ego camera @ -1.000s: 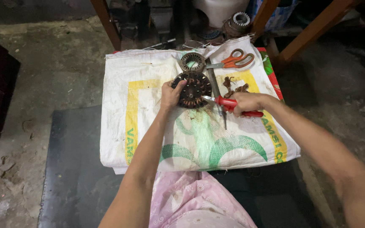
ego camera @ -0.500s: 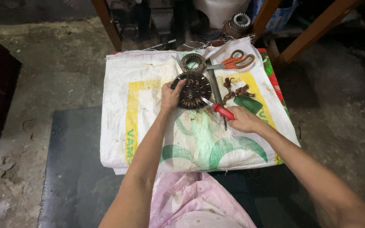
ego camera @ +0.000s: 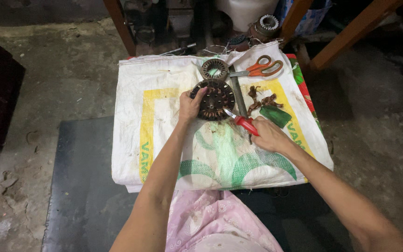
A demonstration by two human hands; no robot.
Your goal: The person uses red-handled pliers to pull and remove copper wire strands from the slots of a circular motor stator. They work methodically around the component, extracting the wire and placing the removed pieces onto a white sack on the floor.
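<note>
So the right hand (ego camera: 267, 135) has its fingers wrapped tight round a red-handled tool (ego camera: 244, 123) — long axis slanting up-left, tip at the stator (ego camera: 216, 99). Left hand (ego camera: 190, 105) clamps that ring's left rim, flat on the white sack (ego camera: 173, 158); looks heavy, stiff — grip the rim, not the fragile-looking copper windings.

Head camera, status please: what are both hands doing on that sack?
Left hand grips round coil-wound motor core. Right hand holds red-handled tool, tip at core's edge. Scissors, smaller ring, wire scraps lie beyond, clear of hands.
</note>
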